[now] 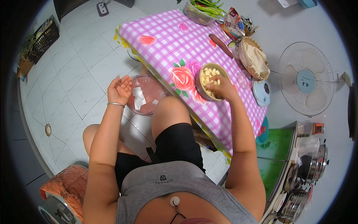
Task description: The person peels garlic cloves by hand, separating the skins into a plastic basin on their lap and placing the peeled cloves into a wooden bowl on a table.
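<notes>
My right hand (222,88) reaches over the rim of a round bowl (198,86) on the table. Its fingers are closed among peeled garlic cloves (209,74), apparently around one, though the fingertips are partly hidden. My left hand (120,90) is raised off to the left with the palm up. Its fingers are loosely curled and apart, and nothing shows in them. A silvery bangle (116,104) circles that wrist. Just right of this hand, below table height, is a round pinkish thing (147,84) that looks covered in clear plastic, with white scraps (138,98) on it.
The table wears a pink checked cloth (156,52). Along its far side stand a clear tub of green peppers (203,13), a long brown root-like thing (221,45), a cloth-lined basket (253,56) and a pale blue round device (261,92). A fan (305,80) and pots (313,160) are at right.
</notes>
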Available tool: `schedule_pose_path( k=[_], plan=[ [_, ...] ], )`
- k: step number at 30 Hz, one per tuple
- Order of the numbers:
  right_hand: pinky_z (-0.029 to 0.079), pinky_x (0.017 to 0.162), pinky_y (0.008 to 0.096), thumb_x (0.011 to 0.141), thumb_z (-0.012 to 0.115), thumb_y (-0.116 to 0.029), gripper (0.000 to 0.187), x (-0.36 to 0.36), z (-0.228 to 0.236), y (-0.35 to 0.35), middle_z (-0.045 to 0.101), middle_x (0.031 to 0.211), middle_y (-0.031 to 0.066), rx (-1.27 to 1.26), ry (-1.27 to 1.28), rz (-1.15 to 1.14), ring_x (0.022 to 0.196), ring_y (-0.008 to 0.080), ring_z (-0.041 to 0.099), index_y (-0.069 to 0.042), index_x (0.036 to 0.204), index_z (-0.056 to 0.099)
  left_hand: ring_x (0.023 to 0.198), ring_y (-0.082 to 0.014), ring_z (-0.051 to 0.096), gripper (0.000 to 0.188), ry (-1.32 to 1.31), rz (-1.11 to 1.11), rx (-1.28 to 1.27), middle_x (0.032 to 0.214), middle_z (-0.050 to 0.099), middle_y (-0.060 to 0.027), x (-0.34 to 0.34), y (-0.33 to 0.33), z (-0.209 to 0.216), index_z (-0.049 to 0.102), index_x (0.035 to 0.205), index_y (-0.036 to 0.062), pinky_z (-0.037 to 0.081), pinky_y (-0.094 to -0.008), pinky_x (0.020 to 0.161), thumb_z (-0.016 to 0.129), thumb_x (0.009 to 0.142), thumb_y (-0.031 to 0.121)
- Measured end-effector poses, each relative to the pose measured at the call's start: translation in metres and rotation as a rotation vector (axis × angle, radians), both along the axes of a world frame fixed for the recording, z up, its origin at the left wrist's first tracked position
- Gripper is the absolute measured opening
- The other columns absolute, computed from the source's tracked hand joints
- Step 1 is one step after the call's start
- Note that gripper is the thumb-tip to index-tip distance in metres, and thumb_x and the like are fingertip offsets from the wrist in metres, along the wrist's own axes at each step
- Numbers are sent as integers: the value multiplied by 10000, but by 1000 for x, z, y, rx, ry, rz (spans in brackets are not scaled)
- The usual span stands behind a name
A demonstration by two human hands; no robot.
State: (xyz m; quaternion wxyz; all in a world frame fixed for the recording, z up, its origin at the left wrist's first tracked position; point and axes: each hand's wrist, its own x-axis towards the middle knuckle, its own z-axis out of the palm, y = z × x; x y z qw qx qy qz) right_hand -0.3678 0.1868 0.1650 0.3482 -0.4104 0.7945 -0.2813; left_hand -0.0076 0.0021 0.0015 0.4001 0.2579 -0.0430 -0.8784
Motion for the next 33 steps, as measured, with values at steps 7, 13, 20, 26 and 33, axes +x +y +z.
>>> schedule_pose_path(
  k=[7, 13, 20, 26, 33],
  plan=[
    [473, 664, 340, 651, 790, -357, 408, 10, -16, -7, 632, 763, 121, -68, 366, -18, 696, 223, 604, -39, 857, 637, 811, -243, 605, 402, -3, -12, -9, 993, 617, -163, 0, 0, -2, 552, 1049, -59, 506, -323, 709, 577, 835, 280],
    [475, 596, 309, 664, 764, -259, 299, 12, -12, -9, 631, 722, 78, -48, 288, -58, 647, 182, 596, -53, 848, 649, 813, -244, 604, 396, -1, -4, 2, 996, 615, -166, 1, -1, -3, 550, 1046, -56, 507, -325, 709, 574, 839, 281],
    [421, 476, 217, 701, 738, -118, 271, 8, 8, -5, 616, 756, 58, -254, -221, -254, 544, 99, 545, -4, 915, 616, 823, -247, 606, 402, 10, -3, -5, 1007, 613, -168, 6, -2, -3, 547, 1055, -57, 508, -330, 711, 573, 843, 284],
    [245, 371, 140, 788, 690, -86, 194, -7, 20, 4, 485, 642, -21, -424, -638, -404, 482, 29, 405, -41, 915, 550, 822, -244, 611, 403, 30, -8, -3, 1006, 614, -167, 2, -2, -5, 551, 1057, -59, 514, -322, 712, 575, 842, 282],
    [256, 365, 130, 807, 663, -104, 192, 24, 39, 0, 534, 751, 8, -635, -954, -407, 469, 28, 369, -54, 945, 540, 824, -244, 611, 400, 22, -22, -4, 993, 617, -171, 1, 0, -7, 553, 1051, -63, 512, -323, 710, 572, 844, 278]
  ],
)
